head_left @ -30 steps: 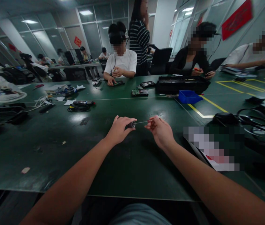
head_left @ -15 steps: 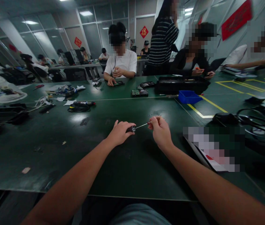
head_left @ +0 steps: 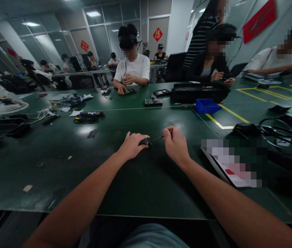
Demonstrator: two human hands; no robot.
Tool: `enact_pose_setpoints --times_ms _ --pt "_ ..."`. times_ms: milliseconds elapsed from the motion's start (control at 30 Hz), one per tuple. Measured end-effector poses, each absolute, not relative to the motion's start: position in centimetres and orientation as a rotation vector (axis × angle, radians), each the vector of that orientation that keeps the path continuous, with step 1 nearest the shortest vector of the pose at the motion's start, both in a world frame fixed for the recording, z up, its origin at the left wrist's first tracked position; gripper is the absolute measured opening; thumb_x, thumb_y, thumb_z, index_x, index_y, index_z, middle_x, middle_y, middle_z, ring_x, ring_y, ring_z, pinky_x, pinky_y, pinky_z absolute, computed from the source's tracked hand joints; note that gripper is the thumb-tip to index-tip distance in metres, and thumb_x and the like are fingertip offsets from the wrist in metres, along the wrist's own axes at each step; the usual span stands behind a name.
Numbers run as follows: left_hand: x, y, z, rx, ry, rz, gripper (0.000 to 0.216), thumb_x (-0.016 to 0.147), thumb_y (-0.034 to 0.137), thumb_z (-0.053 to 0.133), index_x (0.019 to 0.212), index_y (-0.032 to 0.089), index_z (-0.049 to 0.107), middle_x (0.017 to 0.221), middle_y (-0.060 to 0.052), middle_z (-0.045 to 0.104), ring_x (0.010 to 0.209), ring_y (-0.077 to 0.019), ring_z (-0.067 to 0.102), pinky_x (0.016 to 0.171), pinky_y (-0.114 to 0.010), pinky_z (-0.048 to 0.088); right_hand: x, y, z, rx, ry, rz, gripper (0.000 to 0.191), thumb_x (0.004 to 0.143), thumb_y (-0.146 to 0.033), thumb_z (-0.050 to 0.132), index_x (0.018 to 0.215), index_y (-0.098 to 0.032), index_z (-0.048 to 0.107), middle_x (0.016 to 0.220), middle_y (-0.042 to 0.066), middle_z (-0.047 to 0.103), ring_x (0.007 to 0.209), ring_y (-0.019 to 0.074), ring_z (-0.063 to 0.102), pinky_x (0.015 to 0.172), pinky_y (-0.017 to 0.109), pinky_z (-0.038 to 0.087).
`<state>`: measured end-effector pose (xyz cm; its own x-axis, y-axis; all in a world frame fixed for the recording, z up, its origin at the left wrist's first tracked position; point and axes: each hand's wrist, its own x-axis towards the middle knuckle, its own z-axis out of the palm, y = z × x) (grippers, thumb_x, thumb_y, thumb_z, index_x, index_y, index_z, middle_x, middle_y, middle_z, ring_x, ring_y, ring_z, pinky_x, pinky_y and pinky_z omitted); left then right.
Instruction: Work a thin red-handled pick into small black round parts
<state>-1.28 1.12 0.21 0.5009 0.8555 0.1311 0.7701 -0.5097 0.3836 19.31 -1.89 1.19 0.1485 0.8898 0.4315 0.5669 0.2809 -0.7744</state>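
Note:
My left hand is closed around a small dark cylindrical part resting on the green table. My right hand is closed in a pinch on a thin screwdriver with a reddish handle. Its metal shaft slants down to the left, and its tip meets the end of the cylinder. Both hands sit close together at the middle of the table.
A blurred flat packet lies right of my right hand. Black cables lie further right. A blue bin, a black tray and circuit boards sit beyond. Several people sit across the table.
The cylinder has come down onto the table. My right hand moved closer to the left, so less of the shaft shows. The standing person behind walked right.

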Motion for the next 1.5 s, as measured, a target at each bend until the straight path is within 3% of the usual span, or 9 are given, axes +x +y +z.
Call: enact_pose_setpoints --times_ms 167,400,500,600,800,1000,1167,1367,1500 --pt "-1.3 1.1 1.0 2.173 1.326 0.734 0.032 0.089 0.031 0.067 0.120 0.021 0.064 0.118 -0.008 0.068 0.109 -0.0258 0.062 0.102 -0.045 0.046 19.5 -1.9 1.2 -1.396 -1.492 0.381 0.026 0.100 -0.042 0.043 0.090 -0.023 0.057 0.078 0.004 0.068 0.073 0.0222 0.063 0.067 0.034 0.042" --pt "-2.1 1.9 1.9 1.641 1.231 1.081 0.034 0.092 0.035 0.060 0.123 0.020 0.056 0.105 -0.008 0.066 0.089 -0.0184 0.063 0.083 -0.035 0.051 19.5 -2.3 1.7 -1.338 -1.454 0.384 0.023 0.100 -0.041 0.044 0.092 -0.024 0.057 0.081 0.005 0.069 0.076 0.0227 0.064 0.071 0.036 0.043" --pt "-2.2 1.7 2.7 1.650 1.260 1.002 0.034 0.092 0.046 0.059 0.112 0.019 0.059 0.087 -0.005 0.063 0.073 -0.0162 0.059 0.067 -0.030 0.048 19.4 -2.5 1.9 -1.310 -1.439 0.365 0.023 0.101 -0.041 0.044 0.094 -0.023 0.057 0.082 0.005 0.069 0.076 0.0221 0.064 0.072 0.036 0.044" --pt "-1.7 1.1 3.3 1.842 1.370 0.804 0.034 0.091 0.051 0.059 0.100 0.019 0.062 0.080 -0.005 0.064 0.068 -0.0174 0.060 0.065 -0.031 0.047 19.4 -2.8 2.1 -1.283 -1.427 0.342 0.022 0.101 -0.040 0.044 0.096 -0.023 0.057 0.082 0.004 0.068 0.075 0.0211 0.064 0.070 0.035 0.045" --pt "0.4 0.8 2.7 2.318 1.303 0.389 0.027 0.092 0.032 0.053 0.110 0.023 0.073 0.111 -0.008 0.071 0.101 -0.0261 0.065 0.088 -0.039 0.050 19.5 -3.0 2.4 -1.248 -1.412 0.306 0.021 0.101 -0.038 0.043 0.097 -0.024 0.057 0.081 0.003 0.067 0.074 0.0207 0.063 0.069 0.035 0.045" --pt "2.1 1.4 1.4 2.541 1.339 0.141 0.033 0.092 0.040 0.057 0.117 0.026 0.073 0.111 -0.011 0.070 0.099 -0.0313 0.066 0.084 -0.042 0.052 19.5 -3.0 2.3 -1.243 -1.404 0.335 0.022 0.101 -0.041 0.043 0.097 -0.025 0.057 0.081 0.003 0.067 0.074 0.0212 0.063 0.069 0.034 0.045" --pt "1.2 2.3 1.4 2.385 1.310 0.332 0.025 0.091 0.037 0.058 0.100 0.023 0.076 0.101 -0.009 0.073 0.092 -0.0263 0.067 0.082 -0.038 0.051 19.5 -3.0 2.2 -1.239 -1.402 0.332 0.022 0.101 -0.041 0.043 0.096 -0.025 0.057 0.080 0.003 0.067 0.074 0.0212 0.063 0.069 0.034 0.045" --pt "-3.0 3.6 1.9 1.439 1.283 0.808 0.025 0.088 0.040 0.062 0.096 0.017 0.069 0.084 -0.005 0.064 0.055 -0.0102 0.051 0.046 -0.021 0.033 19.5 -3.1 2.3 -1.230 -1.423 0.370 0.021 0.101 -0.039 0.043 0.098 -0.024 0.057 0.083 0.004 0.067 0.075 0.0210 0.063 0.070 0.035 0.046" --pt "-6.3 3.2 2.9 0.978 1.130 1.043 0.029 0.080 0.040 0.074 0.087 0.016 0.059 0.077 0.000 0.055 0.051 -0.0067 0.047 0.040 -0.016 0.026 19.4 -3.1 2.2 -1.231 -1.422 0.375 0.021 0.101 -0.040 0.044 0.098 -0.024 0.058 0.084 0.004 0.069 0.076 0.0210 0.064 0.071 0.035 0.046"
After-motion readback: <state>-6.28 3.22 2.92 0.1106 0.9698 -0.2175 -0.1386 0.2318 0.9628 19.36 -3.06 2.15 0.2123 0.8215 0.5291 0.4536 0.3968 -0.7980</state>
